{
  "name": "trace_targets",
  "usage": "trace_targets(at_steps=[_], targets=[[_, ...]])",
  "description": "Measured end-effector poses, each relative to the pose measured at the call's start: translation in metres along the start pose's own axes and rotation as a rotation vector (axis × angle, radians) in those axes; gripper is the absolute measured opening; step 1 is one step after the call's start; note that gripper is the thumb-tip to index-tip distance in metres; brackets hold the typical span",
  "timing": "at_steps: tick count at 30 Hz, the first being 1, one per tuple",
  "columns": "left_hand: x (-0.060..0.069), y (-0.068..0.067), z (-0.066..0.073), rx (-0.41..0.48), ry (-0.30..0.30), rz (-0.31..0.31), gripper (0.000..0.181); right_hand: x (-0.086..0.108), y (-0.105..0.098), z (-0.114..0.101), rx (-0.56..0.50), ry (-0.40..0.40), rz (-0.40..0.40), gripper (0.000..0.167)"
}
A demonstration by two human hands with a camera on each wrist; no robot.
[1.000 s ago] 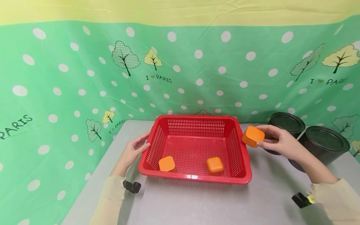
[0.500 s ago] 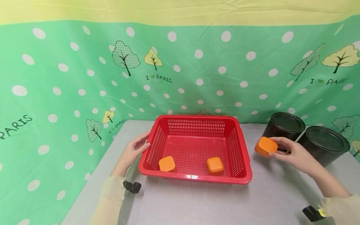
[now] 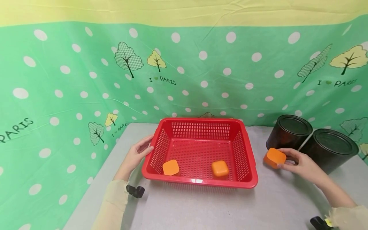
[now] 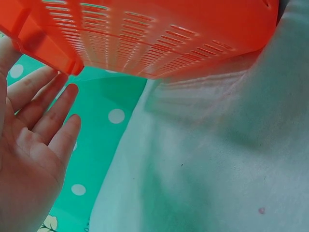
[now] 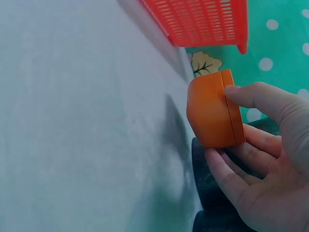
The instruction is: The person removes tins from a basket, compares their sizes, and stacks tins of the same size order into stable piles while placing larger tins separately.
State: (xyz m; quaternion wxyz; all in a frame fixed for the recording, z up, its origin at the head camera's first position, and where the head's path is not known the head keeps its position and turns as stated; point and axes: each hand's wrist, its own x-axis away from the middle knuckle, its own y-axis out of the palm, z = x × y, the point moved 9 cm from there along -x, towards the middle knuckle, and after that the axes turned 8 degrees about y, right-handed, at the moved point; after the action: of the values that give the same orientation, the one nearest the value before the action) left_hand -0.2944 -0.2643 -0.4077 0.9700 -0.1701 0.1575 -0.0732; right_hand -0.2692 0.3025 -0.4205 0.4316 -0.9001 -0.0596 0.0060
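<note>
In the head view my right hand (image 3: 302, 167) pinches a small orange rounded-square box (image 3: 275, 157) between thumb and fingers, low over the grey table and right of the red basket. A seam runs near the flat face of this orange box (image 5: 215, 111) in the right wrist view. The red perforated basket (image 3: 198, 182) holds two similar pieces: one orange box (image 3: 171, 167) with its flat face up, another orange box (image 3: 219, 168) with its rounded side up. My left hand (image 4: 36, 130) touches the basket's left rim, fingers mostly straight; the thumb's contact is partly hidden.
Two black lidded cans (image 3: 293, 127) stand at the back right, close beside my right hand. A green dotted cloth (image 3: 187, 64) hangs behind and to the left. The grey table (image 3: 201, 207) extends in front of the basket.
From beside the basket's right rim, my right hand has moved right and down toward the table with the orange box. The left hand and basket stay in place.
</note>
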Motion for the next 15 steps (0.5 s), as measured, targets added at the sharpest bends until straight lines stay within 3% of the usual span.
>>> trace_targets(at_steps=[15], targets=[[0.0,-0.001,-0.001,0.003,-0.008,0.002,0.055,0.003,0.008,0.011,-0.018,0.008,-0.011,0.06]])
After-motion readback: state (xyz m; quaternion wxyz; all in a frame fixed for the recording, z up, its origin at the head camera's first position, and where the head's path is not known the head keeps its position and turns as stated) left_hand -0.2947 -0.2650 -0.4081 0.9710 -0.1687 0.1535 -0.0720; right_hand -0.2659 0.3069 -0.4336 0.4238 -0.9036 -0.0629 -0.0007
